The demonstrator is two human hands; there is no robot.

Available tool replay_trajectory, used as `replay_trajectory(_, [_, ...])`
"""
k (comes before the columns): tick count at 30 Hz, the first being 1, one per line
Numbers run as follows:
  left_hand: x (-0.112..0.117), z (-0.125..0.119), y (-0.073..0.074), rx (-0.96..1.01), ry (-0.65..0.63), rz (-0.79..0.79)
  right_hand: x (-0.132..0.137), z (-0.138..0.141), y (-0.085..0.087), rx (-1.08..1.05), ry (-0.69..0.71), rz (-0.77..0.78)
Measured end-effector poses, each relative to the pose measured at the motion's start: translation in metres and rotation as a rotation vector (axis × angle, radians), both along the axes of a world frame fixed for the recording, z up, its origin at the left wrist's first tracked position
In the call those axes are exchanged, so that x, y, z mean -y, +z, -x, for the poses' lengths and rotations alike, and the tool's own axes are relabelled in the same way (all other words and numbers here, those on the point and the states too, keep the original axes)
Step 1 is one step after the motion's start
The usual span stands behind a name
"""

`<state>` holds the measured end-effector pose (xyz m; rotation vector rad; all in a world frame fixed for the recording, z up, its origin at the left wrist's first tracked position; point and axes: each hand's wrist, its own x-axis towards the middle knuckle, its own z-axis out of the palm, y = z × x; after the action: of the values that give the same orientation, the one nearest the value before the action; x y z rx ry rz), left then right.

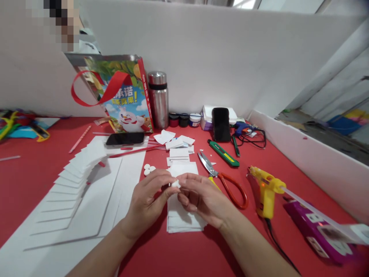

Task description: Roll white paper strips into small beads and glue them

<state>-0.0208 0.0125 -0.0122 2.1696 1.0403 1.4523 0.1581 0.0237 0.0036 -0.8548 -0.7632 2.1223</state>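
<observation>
Both my forearms come up from the bottom edge of the frame and meet near the centre. My left hand (148, 200) and my right hand (201, 198) pinch one small white piece (175, 184) between thumb and fingertips, fingers drawn narrow around it, held just above a stack of white squares (180, 221) lying on the red table (259, 246).

Just left of the piece, three small white discs (149, 169) lie beside my left knuckles. At lower left, a fanned row of white strips (73, 181) lies on a large white sheet (115, 200). Right of my right hand lie red-handled scissors (227, 184), blades pointing toward upper centre. Further right stands a yellow glue gun (266, 190), and beyond it, at lower right, a purple power strip (319, 231).

Toward the upper middle I see a green box cutter (223, 153), a black phone (221, 124) propped upright, and a steel flask (158, 99). A second phone (125, 139) lies flat just left of centre, before a colourful gift bag (121, 92) with a red handle.
</observation>
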Motion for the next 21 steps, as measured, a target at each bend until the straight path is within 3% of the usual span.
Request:
replay_trajectory(5, [0.0003, 0.0001, -0.0002, 0.024, -0.003, 0.031, -0.0001, 0.0012, 0.0028, 0.032, -0.087, 0.019])
replay_trajectory(14, [-0.0013, 0.0005, -0.0017, 0.051, 0.002, 0.238, -0.0008, 0.0024, 0.0051, 0.275, -0.234, -0.245])
replay_trajectory(21, [-0.0034, -0.0027, 0.0010, 0.390, -0.075, 0.637, 0.0000, 0.0050, -0.0005, 0.440, -0.260, -0.478])
